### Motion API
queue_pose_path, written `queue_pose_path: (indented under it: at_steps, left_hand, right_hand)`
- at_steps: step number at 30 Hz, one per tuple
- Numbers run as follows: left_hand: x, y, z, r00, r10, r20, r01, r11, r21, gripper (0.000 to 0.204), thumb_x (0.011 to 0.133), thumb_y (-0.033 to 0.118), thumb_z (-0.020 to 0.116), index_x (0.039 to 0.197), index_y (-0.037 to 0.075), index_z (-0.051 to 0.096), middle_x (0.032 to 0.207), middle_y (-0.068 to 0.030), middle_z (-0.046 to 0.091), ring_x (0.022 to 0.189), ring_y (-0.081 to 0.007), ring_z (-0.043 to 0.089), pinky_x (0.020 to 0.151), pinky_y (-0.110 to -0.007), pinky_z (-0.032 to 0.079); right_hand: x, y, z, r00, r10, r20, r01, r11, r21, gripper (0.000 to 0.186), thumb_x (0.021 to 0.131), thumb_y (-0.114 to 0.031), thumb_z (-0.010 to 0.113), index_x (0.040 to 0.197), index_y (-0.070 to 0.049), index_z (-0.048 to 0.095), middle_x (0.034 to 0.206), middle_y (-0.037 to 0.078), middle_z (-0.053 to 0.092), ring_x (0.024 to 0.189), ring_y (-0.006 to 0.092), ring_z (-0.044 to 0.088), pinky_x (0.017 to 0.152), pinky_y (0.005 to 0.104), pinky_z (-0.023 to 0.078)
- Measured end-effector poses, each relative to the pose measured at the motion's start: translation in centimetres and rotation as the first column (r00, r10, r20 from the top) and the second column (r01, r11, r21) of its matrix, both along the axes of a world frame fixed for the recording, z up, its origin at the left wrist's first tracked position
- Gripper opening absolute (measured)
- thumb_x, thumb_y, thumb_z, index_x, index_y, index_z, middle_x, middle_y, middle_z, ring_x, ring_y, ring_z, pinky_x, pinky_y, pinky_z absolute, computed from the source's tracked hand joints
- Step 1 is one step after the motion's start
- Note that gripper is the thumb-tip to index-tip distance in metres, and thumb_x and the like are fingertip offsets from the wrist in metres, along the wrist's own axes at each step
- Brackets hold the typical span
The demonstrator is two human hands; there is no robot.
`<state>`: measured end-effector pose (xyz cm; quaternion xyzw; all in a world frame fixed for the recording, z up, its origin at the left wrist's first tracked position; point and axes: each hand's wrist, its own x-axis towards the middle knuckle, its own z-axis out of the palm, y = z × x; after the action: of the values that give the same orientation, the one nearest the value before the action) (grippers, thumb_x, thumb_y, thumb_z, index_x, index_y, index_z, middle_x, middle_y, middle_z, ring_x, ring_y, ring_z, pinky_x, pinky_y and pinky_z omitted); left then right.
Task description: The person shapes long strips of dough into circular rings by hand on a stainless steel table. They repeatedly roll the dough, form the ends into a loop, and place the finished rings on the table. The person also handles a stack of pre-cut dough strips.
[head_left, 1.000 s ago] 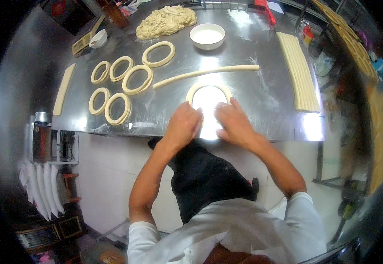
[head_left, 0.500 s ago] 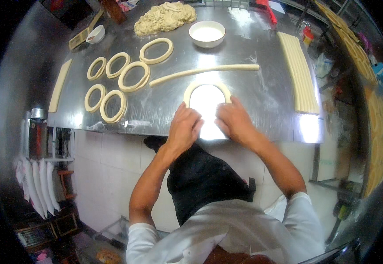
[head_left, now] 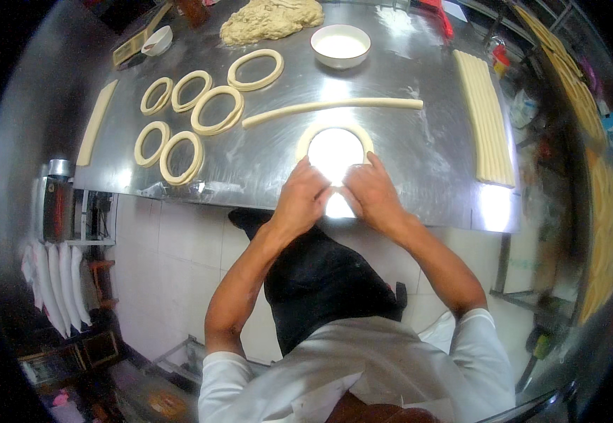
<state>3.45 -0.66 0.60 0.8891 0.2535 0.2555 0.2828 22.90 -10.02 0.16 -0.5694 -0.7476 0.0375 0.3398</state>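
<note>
Glossy metal table (head_left: 419, 158), smooth matt dough loop (head_left: 335, 125)

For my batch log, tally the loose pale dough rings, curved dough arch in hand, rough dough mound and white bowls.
Pale round loose dough rings: 6
Pale curved dough arch: 1
Rough yellowish dough mound: 1
Round white bowls: 2
Total: 10

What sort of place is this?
Probably a bakery or a kitchen that makes dough goods. On the shiny metal table lie a big lump of dough and six dough rings, and the person's left hand and right hand hold a curved dough strip.
</note>
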Motion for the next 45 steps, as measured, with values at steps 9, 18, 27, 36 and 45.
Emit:
queue_pose_path:
  at_steps: [9, 18, 27, 36, 45]
  left_hand:
    - [-0.7, 0.9, 1.6, 0.996, -0.034, -0.085, 0.025, 0.994, -0.104, 0.017, 0.088, 0.002, 0.073, 0.104, 0.004, 0.073, 0.103, -0.0106, 0.072, 0.105, -0.033, 0.068, 0.125, -0.055, 0.033]
    - [-0.2, 0.6, 1.5, 0.996, -0.083, -0.019, 0.081, 0.991, -0.109, 0.019, 0.089, 0.004, 0.072, 0.108, 0.002, 0.073, 0.102, -0.0112, 0.07, 0.105, -0.0319, 0.067, 0.126, -0.055, 0.03]
    - [-1.4, 0.9, 2.1, 0.989, -0.04, -0.14, 0.048, 0.997, 0.056, 0.025, 0.085, 0.012, 0.079, 0.108, 0.004, 0.073, 0.108, -0.011, 0.07, 0.111, -0.0305, 0.066, 0.126, -0.061, 0.028]
    - [-0.9, 1.2, 3.4, 0.978, -0.127, -0.163, 0.13, 0.991, 0.011, 0.029, 0.081, 0.014, 0.084, 0.107, 0.005, 0.073, 0.106, -0.0094, 0.071, 0.109, -0.03, 0.067, 0.127, -0.058, 0.029]
    - [-0.7, 1.5, 3.0, 0.979, -0.141, -0.149, 0.157, 0.982, 0.1, 0.032, 0.076, 0.021, 0.089, 0.101, 0.007, 0.074, 0.101, -0.0088, 0.071, 0.103, -0.0301, 0.067, 0.123, -0.058, 0.035]
  right_hand:
    - [0.5, -0.2, 1.1, 0.996, 0.092, 0.005, -0.092, 0.994, 0.066, 0.021, 0.091, -0.013, 0.073, 0.11, -0.008, 0.068, 0.106, 0.01, 0.069, 0.107, 0.028, 0.068, 0.117, 0.0568, 0.04]
    - [0.7, 0.3, 0.4, 0.993, 0.12, -0.001, -0.12, 0.991, 0.057, 0.02, 0.09, -0.011, 0.072, 0.11, -0.007, 0.069, 0.104, 0.011, 0.069, 0.108, 0.0296, 0.068, 0.115, 0.0561, 0.044]
    - [1.2, 1.2, 2.5, 0.984, 0.152, 0.097, -0.146, 0.987, -0.073, 0.025, 0.088, -0.021, 0.078, 0.109, -0.008, 0.071, 0.105, 0.01, 0.069, 0.111, 0.029, 0.065, 0.116, 0.057, 0.035]
    - [1.5, 0.8, 2.2, 0.994, 0.112, 0.014, -0.111, 0.994, -0.006, 0.02, 0.089, -0.024, 0.078, 0.102, -0.01, 0.071, 0.109, 0.007, 0.069, 0.114, 0.0266, 0.065, 0.117, 0.0592, 0.033]
    - [2.6, 0.3, 0.6, 0.992, 0.1, 0.077, -0.096, 0.993, -0.062, 0.024, 0.089, -0.029, 0.078, 0.104, -0.012, 0.07, 0.118, 0.006, 0.07, 0.121, 0.0267, 0.063, 0.119, 0.0641, 0.03]
